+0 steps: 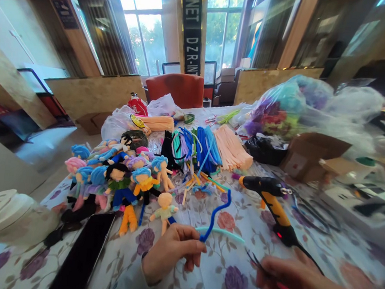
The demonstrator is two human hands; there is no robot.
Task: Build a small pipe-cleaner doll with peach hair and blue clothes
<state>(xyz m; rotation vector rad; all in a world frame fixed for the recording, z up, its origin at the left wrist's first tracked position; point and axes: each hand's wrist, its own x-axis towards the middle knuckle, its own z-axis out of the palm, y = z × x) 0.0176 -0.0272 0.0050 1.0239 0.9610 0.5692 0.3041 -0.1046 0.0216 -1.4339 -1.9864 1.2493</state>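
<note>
My left hand (pixel 175 253) pinches the lower end of a blue pipe cleaner (pixel 213 215), which rises in a wavy bend above the table. Behind it a pale turquoise pipe cleaner (pixel 229 234) lies on the cloth. My right hand (pixel 311 285), blurred, is closed around scissors (pixel 252 258) with a red handle, their dark tips pointing toward the left hand. A small doll (pixel 165 207) without hair lies just beyond my left hand. To the right, a black and orange glue gun (pixel 273 206) shows a red light.
Many finished fuzzy dolls (pixel 118 173) are heaped at the left. Bundles of blue pipe cleaners (pixel 209 148) and peach pipe cleaners (pixel 233 148) lie behind. A black phone (pixel 83 254) is near the front left. At right are a cardboard box (pixel 314 156) and a power strip (pixel 360 201).
</note>
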